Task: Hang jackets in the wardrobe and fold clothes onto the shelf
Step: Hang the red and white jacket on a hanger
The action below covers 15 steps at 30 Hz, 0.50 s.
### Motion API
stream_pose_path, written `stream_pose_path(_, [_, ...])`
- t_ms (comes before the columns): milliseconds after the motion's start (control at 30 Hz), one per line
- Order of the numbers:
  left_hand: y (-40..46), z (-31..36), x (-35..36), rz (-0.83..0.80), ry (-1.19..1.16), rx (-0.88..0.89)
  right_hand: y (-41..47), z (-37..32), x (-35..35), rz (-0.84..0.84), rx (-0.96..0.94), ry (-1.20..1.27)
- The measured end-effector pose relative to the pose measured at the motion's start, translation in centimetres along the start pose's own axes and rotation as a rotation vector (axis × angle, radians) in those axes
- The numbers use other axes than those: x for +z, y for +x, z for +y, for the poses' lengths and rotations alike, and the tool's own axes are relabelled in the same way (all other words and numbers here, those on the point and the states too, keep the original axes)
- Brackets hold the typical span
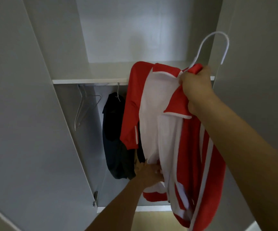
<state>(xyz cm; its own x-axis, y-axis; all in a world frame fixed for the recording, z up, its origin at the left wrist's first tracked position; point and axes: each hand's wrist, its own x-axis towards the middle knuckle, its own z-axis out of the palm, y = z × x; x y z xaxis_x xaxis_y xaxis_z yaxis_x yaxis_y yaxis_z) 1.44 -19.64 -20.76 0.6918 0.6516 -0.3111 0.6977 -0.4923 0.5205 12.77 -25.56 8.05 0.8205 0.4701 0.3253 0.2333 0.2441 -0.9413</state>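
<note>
A red and white jacket hangs on a white hanger in front of the open wardrobe. My right hand grips the jacket's collar and the hanger's neck, holding them up at shelf height. My left hand reaches low into the wardrobe and touches the jacket's lower white part; its fingers are partly hidden behind the cloth. A dark jacket hangs on a hanger under the shelf, just left of the red one.
A white shelf crosses the wardrobe above the hanging space. Empty wire hangers hang at the left under it. The wardrobe door stands open on the left, and another panel is on the right.
</note>
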Motion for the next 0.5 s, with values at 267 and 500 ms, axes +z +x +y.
stream_pose_path(267, [-1.0, 3.1, 2.8, -0.101, -0.072, 0.143, -1.0, 0.4, -2.4, -0.096, 0.057, 0.015])
stream_pose_path(500, [-2.0, 0.2, -0.9, 0.315, -1.050, -0.136, -0.6, 3.9, -6.5, 0.143, -0.159, -0.434])
